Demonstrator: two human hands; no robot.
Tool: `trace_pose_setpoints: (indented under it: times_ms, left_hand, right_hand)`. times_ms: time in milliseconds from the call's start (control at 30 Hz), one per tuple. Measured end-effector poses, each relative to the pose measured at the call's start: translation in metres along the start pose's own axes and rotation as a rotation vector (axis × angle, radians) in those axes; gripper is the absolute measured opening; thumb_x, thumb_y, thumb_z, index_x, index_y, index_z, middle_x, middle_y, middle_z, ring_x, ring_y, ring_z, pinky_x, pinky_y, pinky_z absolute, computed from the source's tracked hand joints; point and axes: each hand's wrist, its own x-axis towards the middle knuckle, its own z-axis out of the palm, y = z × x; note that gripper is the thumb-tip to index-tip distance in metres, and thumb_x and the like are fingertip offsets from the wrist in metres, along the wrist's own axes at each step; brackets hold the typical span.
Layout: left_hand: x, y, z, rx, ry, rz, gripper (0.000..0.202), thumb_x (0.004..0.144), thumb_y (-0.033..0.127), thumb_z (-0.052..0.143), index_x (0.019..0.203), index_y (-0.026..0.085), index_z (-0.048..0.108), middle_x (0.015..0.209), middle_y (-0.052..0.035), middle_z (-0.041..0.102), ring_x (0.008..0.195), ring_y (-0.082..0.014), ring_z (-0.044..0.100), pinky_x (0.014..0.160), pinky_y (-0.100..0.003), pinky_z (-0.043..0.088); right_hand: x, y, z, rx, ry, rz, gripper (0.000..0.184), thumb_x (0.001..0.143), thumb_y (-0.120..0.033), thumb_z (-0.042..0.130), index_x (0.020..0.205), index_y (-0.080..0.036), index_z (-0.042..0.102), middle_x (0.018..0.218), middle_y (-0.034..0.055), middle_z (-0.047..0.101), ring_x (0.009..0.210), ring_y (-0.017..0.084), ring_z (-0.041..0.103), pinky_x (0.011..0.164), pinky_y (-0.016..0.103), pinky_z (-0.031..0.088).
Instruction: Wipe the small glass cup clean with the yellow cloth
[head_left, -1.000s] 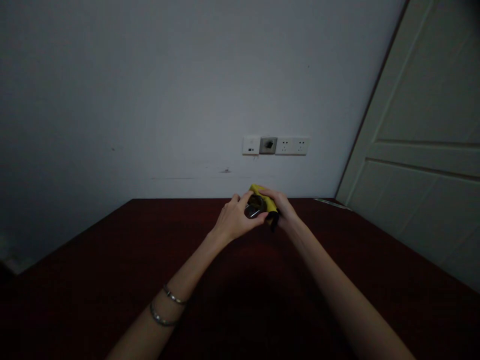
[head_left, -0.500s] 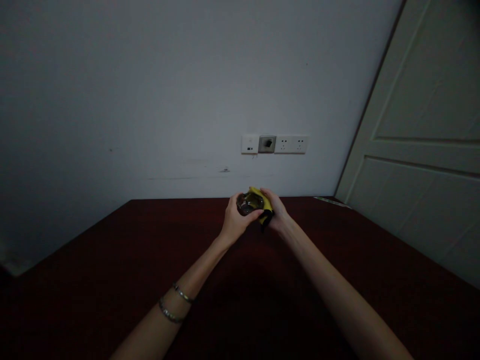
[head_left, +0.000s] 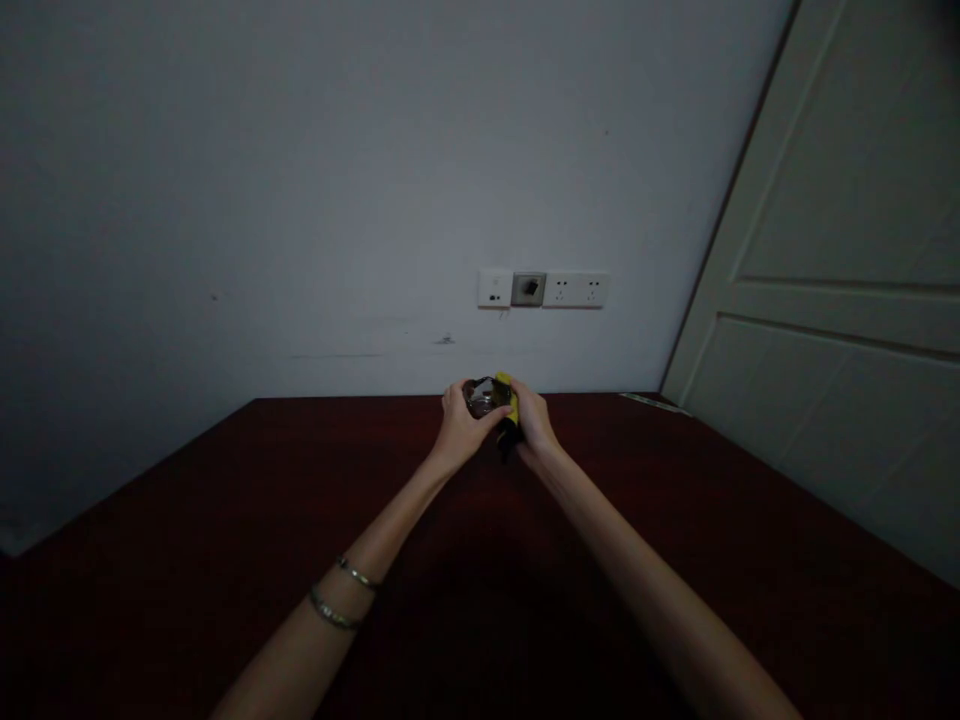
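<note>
Near the far edge of the dark red table, my left hand is wrapped round a small, see-through glass vessel, its thumb along the near side. The vessel looks like a glass bowl or ashtray; dim light hides its exact kind. My right hand grips a yellow and black cloth and presses it to the vessel's right side. Part of the cloth is hidden behind the fingers, and its black part hangs below. Both hands are close together above the tabletop.
The dark red table meets a pale wall just beyond my hands. Sockets and switches sit on the wall. A thin patterned strip lies at the table's far right edge, by a white panelled door.
The vessel has tilted a little in my left hand. My right hand and the cloth have shifted left, and less yellow shows. The whole view has moved slightly.
</note>
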Motion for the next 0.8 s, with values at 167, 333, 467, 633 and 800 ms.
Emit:
trace_pose_setpoints:
  times_ms: [167, 333, 467, 633, 800]
  left_hand:
    - [-0.002, 0.011, -0.015, -0.175, -0.325, -0.020, 0.055, 0.078, 0.044, 0.058, 0.117, 0.013, 0.036, 0.117, -0.0145, 0.050, 0.111, -0.0236, 0.049, 0.100, -0.042, 0.035]
    - [-0.006, 0.009, -0.012, -0.278, -0.382, 0.070, 0.048, 0.080, 0.037, 0.058, 0.118, 0.016, 0.037, 0.121, -0.0128, 0.049, 0.115, -0.0224, 0.047, 0.104, -0.043, 0.033]
    - [-0.005, 0.005, -0.004, -0.409, -0.301, 0.013, 0.051, 0.070, 0.030, 0.069, 0.110, 0.015, 0.042, 0.113, -0.0132, 0.056, 0.107, -0.0221, 0.054, 0.099, -0.043, 0.039]
    - [0.002, 0.009, -0.002, -0.405, -0.289, -0.069, 0.060, 0.064, 0.031, 0.075, 0.113, 0.013, 0.046, 0.115, -0.0133, 0.057, 0.106, -0.0219, 0.056, 0.097, -0.041, 0.041]
    - [0.005, 0.005, -0.009, -0.289, -0.411, 0.014, 0.059, 0.064, 0.037, 0.075, 0.113, 0.014, 0.051, 0.114, -0.0132, 0.058, 0.107, -0.0251, 0.055, 0.095, -0.044, 0.042]
  right_hand:
    - [0.004, -0.010, -0.005, -0.058, 0.000, 0.046, 0.013, 0.069, -0.027, 0.057, 0.069, -0.017, 0.065, 0.056, -0.0030, 0.063, 0.049, 0.010, 0.051, 0.048, 0.022, 0.039]
    - [0.009, -0.027, -0.013, -0.111, -0.057, 0.178, 0.017, 0.073, -0.026, 0.052, 0.068, -0.015, 0.064, 0.056, 0.0016, 0.065, 0.047, 0.013, 0.052, 0.044, 0.025, 0.041]
    - [0.007, -0.035, -0.014, -0.130, -0.110, 0.239, 0.018, 0.074, -0.025, 0.050, 0.068, -0.016, 0.064, 0.055, 0.0024, 0.064, 0.046, 0.014, 0.053, 0.044, 0.026, 0.042]
    - [0.006, -0.034, -0.015, -0.112, -0.145, 0.261, 0.018, 0.074, -0.027, 0.051, 0.073, -0.017, 0.067, 0.054, 0.0028, 0.064, 0.048, 0.016, 0.055, 0.048, 0.028, 0.045]
    - [0.004, -0.030, -0.014, -0.091, -0.142, 0.263, 0.019, 0.075, -0.027, 0.051, 0.072, -0.016, 0.067, 0.054, 0.0034, 0.064, 0.048, 0.016, 0.055, 0.048, 0.027, 0.045]
